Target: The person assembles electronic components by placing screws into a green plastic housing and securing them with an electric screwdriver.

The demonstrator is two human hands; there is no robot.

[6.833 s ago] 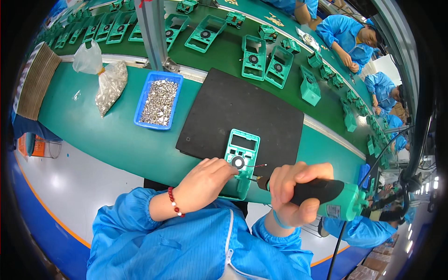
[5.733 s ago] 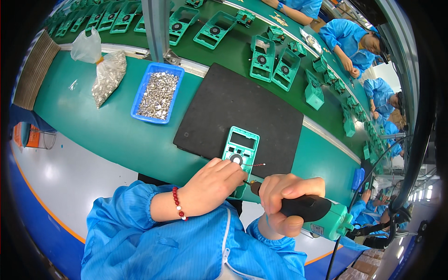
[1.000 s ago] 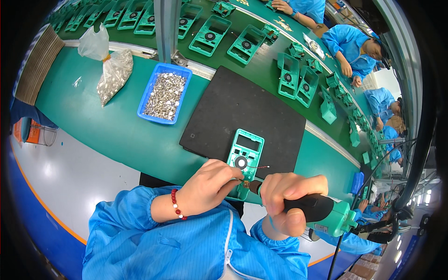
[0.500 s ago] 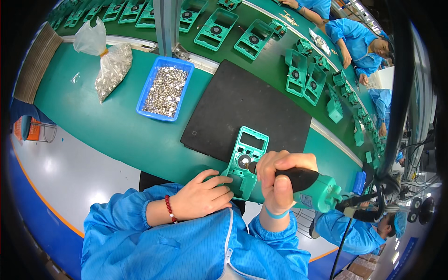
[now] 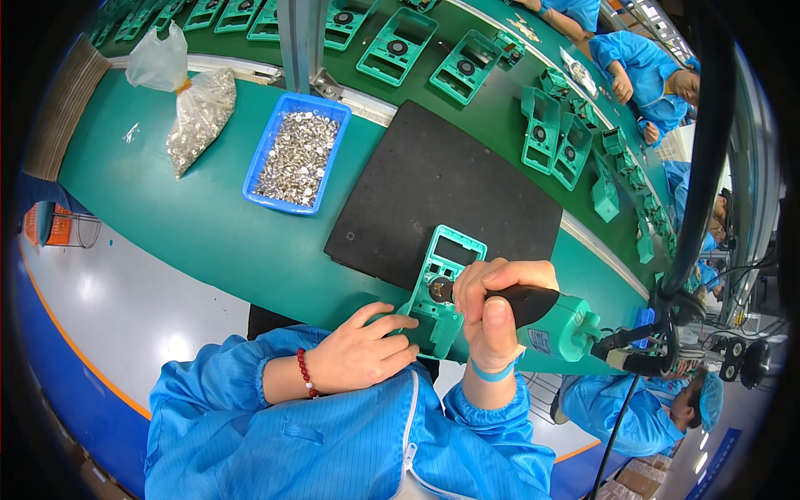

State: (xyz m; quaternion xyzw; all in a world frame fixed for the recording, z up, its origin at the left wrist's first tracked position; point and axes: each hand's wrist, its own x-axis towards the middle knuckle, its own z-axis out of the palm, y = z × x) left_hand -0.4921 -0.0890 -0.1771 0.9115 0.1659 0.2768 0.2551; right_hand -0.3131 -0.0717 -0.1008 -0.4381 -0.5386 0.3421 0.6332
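A green plastic housing (image 5: 456, 243) with rectangular openings lies tilted at the near edge of the black mat. My left hand (image 5: 367, 347), wearing a red bead bracelet, rests on its left side with curled fingertips gripping the edge. In my right hand (image 5: 492, 308) is a green and black electric screwdriver (image 5: 560, 323), held sideways with fingers wrapped round its black front. Its tip points at a round dark part (image 5: 440, 289) inside the housing; my fingers partly hide the tip, and I cannot tell whether a screw is there.
A blue tray (image 5: 250, 187) of small screws and a tied clear bag (image 5: 197, 125) of metal pieces stand left of the black mat (image 5: 454, 179). Beyond, more green housings (image 5: 397, 47) line the green belt. A metal post (image 5: 300, 46) rises behind the tray. Co-workers (image 5: 637, 71) sit at right.
My right hand and the screwdriver have shifted slightly up and left over the housing. The round part looks darker now. My left hand stays at the housing edge; the whole view has shifted a little.
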